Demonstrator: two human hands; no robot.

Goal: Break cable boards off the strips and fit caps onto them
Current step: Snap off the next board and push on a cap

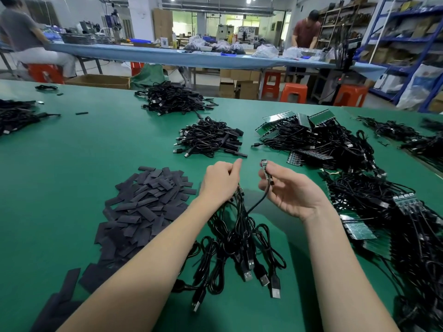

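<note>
Right hand [291, 190] pinches one board [265, 169]; left hand [221, 182] grips a cable bundle [236, 226]; bare green tabletop [72, 152] lies left.

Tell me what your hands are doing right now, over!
Right hand pinches one small board, cable hanging. Left hand grips the cable bunch. Caps piled left, none fitted yet. Nothing in the way.

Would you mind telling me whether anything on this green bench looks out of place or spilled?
A few black caps lie loose far from the main cap heap, near the far left of the table, and some caps trail off near the front edge. Otherwise the cable piles look like ordinary work stock.
</note>
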